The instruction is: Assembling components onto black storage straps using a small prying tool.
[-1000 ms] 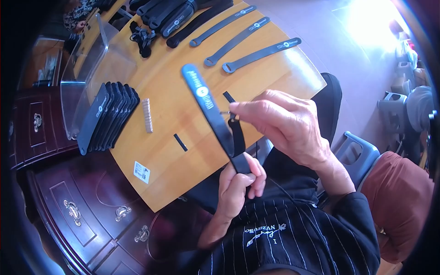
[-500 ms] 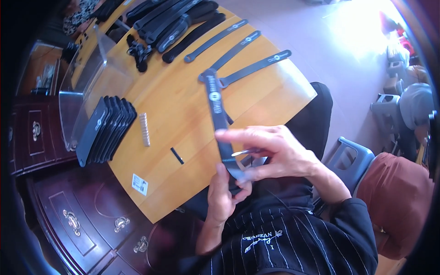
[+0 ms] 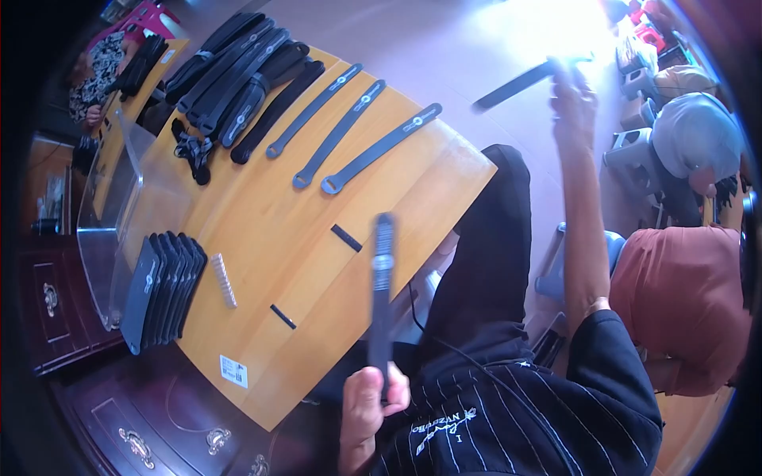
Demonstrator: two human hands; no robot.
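My left hand is closed around the lower end of a dark grey strap, which stands up in front of the table's near edge. My right arm reaches far out to the right, over the floor. A dark strap sticks out leftward from my right hand, whose fingers are blurred by motion and glare but look closed on it. Three grey straps with slotted ends lie side by side on the table: a left strap, a middle strap and a right strap.
A pile of black straps covers the table's far end. A row of dark straps stands at the left beside a clear plastic panel. Nearby lie a clear coil, two short black strips and a white label. Stools stand right.
My right hand has left the strap in my left hand and swung out to the far right with another strap. The view has shifted, and a second short black strip now shows.
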